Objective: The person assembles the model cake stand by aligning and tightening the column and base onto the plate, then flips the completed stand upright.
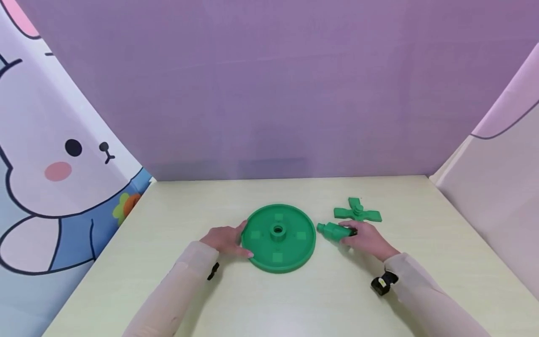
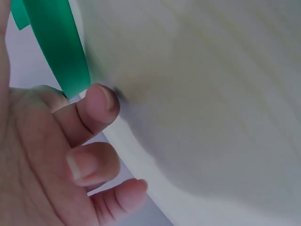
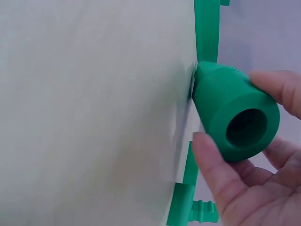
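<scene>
In the head view a round green disc [image 1: 261, 252] with a raised rim and a central hollow hub lies on the table. My left hand [image 1: 226, 239] grips its left edge, the thumb near the front of the rim and the fingers farther back. In the left wrist view part of the disc's edge [image 2: 66, 56] shows beside the curled fingers [image 2: 101, 106]. My right hand [image 1: 364, 238] holds a green bottle-shaped piece [image 1: 334, 231], its narrow end towards the disc. The right wrist view shows the round hole in the wide end of this bottle-shaped piece [image 3: 223, 106].
Just behind my right hand lies a green cross-shaped piece [image 1: 358, 211] with flat arms. A pale table [image 1: 189, 201] bears everything. Purple cloth [image 1: 269, 93] stands behind, a cartoon-printed sheet [image 1: 54, 196] at left, another sheet [image 1: 497, 201] at right.
</scene>
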`<act>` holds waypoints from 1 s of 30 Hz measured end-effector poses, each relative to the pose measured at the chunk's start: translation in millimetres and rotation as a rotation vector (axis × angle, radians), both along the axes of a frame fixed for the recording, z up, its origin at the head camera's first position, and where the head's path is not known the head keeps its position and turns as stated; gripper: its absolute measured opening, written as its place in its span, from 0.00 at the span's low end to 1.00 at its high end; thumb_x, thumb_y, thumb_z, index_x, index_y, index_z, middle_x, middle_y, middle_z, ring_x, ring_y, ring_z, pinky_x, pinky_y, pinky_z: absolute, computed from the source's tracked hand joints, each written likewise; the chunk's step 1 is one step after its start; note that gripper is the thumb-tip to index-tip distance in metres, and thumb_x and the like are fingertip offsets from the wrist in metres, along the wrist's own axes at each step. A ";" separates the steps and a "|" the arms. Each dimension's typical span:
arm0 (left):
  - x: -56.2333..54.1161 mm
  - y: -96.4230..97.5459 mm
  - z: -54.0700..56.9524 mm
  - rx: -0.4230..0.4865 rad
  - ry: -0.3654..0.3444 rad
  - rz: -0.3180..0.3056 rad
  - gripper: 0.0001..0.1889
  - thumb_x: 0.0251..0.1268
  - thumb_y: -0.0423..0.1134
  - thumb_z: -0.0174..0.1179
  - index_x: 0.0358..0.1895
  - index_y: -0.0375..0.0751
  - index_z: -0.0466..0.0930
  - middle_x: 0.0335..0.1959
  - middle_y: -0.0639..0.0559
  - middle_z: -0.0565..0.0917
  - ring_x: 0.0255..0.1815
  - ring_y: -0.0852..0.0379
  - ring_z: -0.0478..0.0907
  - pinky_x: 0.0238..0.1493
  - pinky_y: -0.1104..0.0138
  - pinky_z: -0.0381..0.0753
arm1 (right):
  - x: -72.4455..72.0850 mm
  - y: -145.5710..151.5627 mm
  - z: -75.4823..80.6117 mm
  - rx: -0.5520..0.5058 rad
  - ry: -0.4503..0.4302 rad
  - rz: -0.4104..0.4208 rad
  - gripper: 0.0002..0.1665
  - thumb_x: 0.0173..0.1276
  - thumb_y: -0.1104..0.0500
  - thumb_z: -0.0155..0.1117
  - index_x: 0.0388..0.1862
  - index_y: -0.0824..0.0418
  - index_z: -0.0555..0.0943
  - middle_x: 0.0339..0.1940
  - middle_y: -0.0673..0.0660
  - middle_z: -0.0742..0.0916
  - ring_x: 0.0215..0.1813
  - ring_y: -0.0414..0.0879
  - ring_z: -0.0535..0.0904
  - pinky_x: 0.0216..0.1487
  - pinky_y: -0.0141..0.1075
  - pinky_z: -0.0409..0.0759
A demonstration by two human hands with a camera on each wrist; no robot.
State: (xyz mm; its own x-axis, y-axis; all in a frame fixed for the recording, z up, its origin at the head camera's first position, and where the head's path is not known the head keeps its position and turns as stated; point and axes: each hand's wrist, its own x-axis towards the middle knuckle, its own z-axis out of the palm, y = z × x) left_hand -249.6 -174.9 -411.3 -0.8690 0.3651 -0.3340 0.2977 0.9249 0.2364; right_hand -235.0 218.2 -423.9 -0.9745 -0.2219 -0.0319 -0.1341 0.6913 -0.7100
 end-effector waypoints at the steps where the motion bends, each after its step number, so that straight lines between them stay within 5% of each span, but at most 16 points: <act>1: -0.2 1.2 0.8 -0.005 0.003 -0.002 0.57 0.49 0.68 0.64 0.77 0.44 0.46 0.36 0.51 0.79 0.44 0.52 0.77 0.46 0.54 0.75 | -0.8 0.3 0.1 -0.014 -0.001 -0.002 0.30 0.57 0.58 0.70 0.58 0.67 0.78 0.51 0.67 0.82 0.47 0.53 0.77 0.43 0.43 0.76; 15: -4.5 9.3 2.1 -0.017 0.003 0.029 0.56 0.50 0.66 0.65 0.77 0.42 0.47 0.41 0.48 0.81 0.47 0.50 0.77 0.47 0.53 0.76 | -10.4 6.1 8.6 -0.123 0.004 -0.027 0.29 0.59 0.57 0.70 0.58 0.68 0.78 0.30 0.54 0.76 0.35 0.48 0.68 0.32 0.35 0.69; 23: -6.5 11.8 3.2 -0.016 0.003 0.041 0.56 0.50 0.65 0.65 0.77 0.41 0.47 0.48 0.45 0.81 0.52 0.47 0.77 0.48 0.52 0.75 | -17.3 6.3 16.4 -0.174 -0.001 0.016 0.29 0.60 0.57 0.69 0.59 0.69 0.77 0.41 0.58 0.81 0.40 0.48 0.71 0.38 0.37 0.75; 30: -8.3 12.1 1.5 -0.007 0.000 0.063 0.56 0.50 0.65 0.65 0.77 0.41 0.47 0.52 0.42 0.81 0.55 0.45 0.76 0.51 0.51 0.75 | -25.1 -2.3 21.2 -0.183 0.000 0.057 0.30 0.60 0.58 0.68 0.59 0.70 0.76 0.39 0.57 0.81 0.39 0.47 0.72 0.38 0.36 0.75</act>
